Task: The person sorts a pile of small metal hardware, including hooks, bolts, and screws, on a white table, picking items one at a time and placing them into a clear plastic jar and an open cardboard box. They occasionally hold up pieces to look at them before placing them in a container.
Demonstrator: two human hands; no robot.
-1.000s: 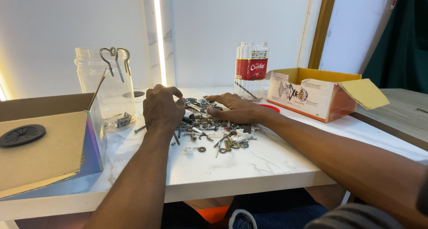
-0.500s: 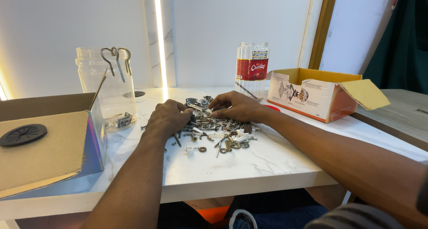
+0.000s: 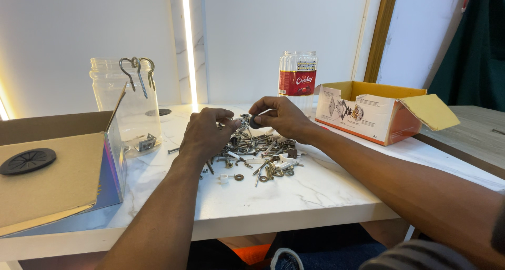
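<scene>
Right hand (image 3: 281, 117): centre frame, pinching a small dark round part (image 3: 254, 122).
Left hand (image 3: 206, 133): curled, fingertips beside it, above screw pile (image 3: 255, 154) on bench (image 3: 315, 191).
Jar (image 3: 126, 104): left, holds hooks, bracket.
</scene>
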